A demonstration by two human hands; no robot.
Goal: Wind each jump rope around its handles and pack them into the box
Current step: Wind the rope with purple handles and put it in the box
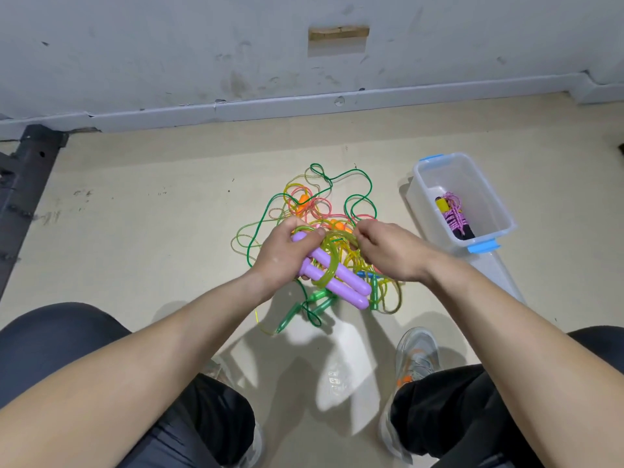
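My left hand (287,256) grips two purple handles (341,282) held side by side above the floor. A yellow-green rope (329,265) loops around them in a few turns. My right hand (388,251) pinches that rope just right of the handles. Beneath both hands lies a tangle of loose ropes (324,201): green, pink and yellow, with orange handles (302,202) and green handles (319,304). A clear plastic box (422,194) with blue latches stands to the right. Inside it lies one wound rope with pink cord (454,216).
The box's clear lid (496,275) lies on the floor beside the box, toward me. My knees and shoes (417,356) frame the lower view. A dark metal frame (23,184) stands at the left, and a grey wall with a skirting board (304,106) runs behind.
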